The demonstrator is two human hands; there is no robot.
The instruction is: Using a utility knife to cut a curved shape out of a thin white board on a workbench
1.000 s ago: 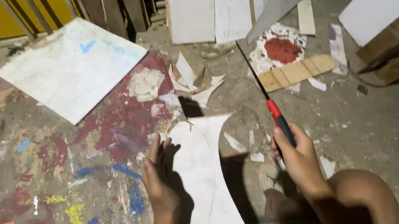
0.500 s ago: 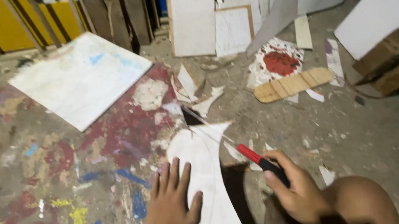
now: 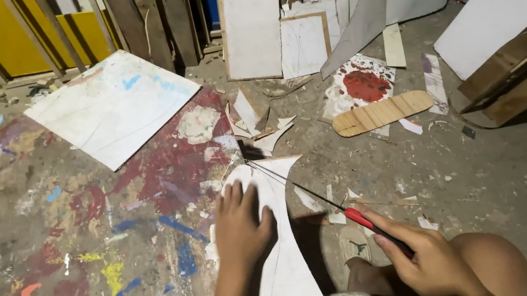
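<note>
The white cut-out board (image 3: 279,245), waisted like an hourglass, lies on the paint-splashed floor (image 3: 58,257) at six o'clock. The left hand (image 3: 241,226) presses flat on it, fingers spread. The right hand (image 3: 425,262), at four o'clock, has its grip clamped on a red-handled saw (image 3: 322,201), whose blade crosses the board's top edge.

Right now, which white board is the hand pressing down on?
The curved, hourglass-shaped white board, under the left hand. The big square board lies untouched farther away.
</note>
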